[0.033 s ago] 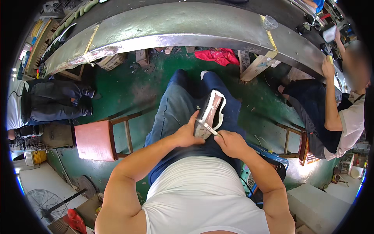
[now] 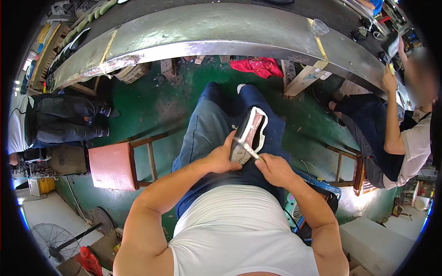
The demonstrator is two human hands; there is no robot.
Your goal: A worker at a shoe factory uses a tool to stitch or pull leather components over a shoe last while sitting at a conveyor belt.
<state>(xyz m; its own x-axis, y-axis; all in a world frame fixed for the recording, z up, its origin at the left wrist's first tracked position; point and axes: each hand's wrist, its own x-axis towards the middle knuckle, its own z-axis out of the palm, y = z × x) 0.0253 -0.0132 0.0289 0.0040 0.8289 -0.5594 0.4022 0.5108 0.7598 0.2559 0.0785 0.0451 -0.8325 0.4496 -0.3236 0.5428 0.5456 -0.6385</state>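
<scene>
A shoe [image 2: 252,131] with pinkish-brown sides, a white-edged opening and a dark sole lies tilted on my lap, over the jeans. My left hand [image 2: 222,156] is closed round its near end, fingers along the sole side and thumb at the lower edge. In my right hand [image 2: 272,167] is a slim pale-handled tool [image 2: 250,151], gripped near its end. The tool slants up and left across the shoe, its tip close to my left fingertips. I cannot make out the kind of tool, or whether the tip touches the shoe.
A metal-edged workbench [image 2: 207,34] curves across ahead, with a clear plastic cup [image 2: 318,27] on it. A red-topped stool [image 2: 113,166] stands left. One person stands at far left; another sits right, handling a tool. A red cloth [image 2: 258,66] lies under the bench; a fan [image 2: 53,246] is lower left.
The tool in my right hand has shifted slightly, its tip a little higher along the shoe. The shoe and left hand are nearly still. At right, the co-worker's tool has tilted.
</scene>
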